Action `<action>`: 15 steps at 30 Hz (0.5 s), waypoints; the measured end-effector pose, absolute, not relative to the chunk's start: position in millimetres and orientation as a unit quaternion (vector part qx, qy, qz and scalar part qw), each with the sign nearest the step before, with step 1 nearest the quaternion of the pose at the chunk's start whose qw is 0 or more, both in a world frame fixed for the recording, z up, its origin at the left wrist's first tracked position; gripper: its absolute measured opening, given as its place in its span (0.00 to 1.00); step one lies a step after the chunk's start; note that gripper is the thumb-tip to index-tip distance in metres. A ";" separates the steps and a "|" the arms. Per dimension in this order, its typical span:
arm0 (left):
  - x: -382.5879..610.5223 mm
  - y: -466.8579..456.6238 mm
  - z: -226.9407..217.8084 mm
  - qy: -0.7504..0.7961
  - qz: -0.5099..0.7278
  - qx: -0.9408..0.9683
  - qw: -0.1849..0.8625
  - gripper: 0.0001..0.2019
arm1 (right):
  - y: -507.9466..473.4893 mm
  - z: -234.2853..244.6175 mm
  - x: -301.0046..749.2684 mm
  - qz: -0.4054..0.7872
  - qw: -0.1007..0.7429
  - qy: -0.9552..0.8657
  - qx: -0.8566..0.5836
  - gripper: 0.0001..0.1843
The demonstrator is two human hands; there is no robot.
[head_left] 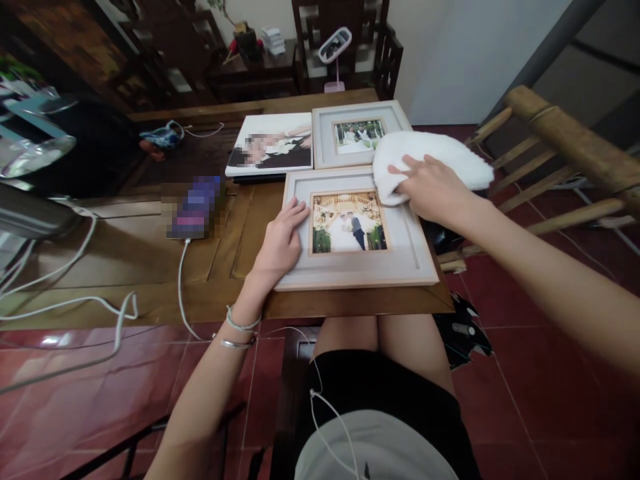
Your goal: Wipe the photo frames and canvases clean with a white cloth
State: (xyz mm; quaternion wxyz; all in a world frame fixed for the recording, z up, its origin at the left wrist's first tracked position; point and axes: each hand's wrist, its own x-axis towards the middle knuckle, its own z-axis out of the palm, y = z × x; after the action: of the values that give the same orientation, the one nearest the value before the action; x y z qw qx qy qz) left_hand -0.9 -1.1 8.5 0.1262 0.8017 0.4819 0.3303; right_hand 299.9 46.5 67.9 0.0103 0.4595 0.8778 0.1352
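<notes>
A light wooden picture frame (407, 267) with a wedding photo lies flat near the front edge of the wooden table. My left hand (284, 241) rests on its left side with the fingers laid over the border. At the upper right corner, my right hand (425, 183) grips a thick white cloth (440, 153), pressing it onto the frame; the cloth hides that corner. Just behind lies a second picture frame (325, 143), partly covered by the cloth. Beside it on the left is a white-edged photo panel (280, 127), stacked on something dark.
A phone (196, 207) with a white charging cable (183, 283) lies left on the table (240, 293). A dark bag (90, 147) and more cables crowd the far left. To the right stands a bamboo chair (555, 127). A small pink mirror (335, 47) stands beyond the table.
</notes>
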 end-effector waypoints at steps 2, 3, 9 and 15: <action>-1.1 -1.2 8.6 0.481 0.328 0.804 0.125 0.28 | 20.6 68.9 299.5 0.143 0.011 0.883 0.447 0.19; -1.2 -1.3 8.9 0.480 0.326 0.805 0.124 0.28 | 5.8 69.7 298.6 0.142 0.010 0.884 0.444 0.19; -1.3 -2.2 10.2 0.474 0.331 0.806 0.124 0.28 | -73.4 79.8 302.3 0.085 0.049 0.906 0.411 0.16; -2.9 -2.1 11.6 0.469 0.323 0.813 0.120 0.29 | -75.2 82.0 301.7 0.058 -0.008 0.911 0.409 0.20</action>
State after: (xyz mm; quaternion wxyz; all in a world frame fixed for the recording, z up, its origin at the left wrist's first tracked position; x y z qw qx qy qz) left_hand -2.9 -2.1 11.6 0.1199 0.8129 0.4693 0.3235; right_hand 301.7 -75.2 82.0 -0.0082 0.4086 0.9109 0.0575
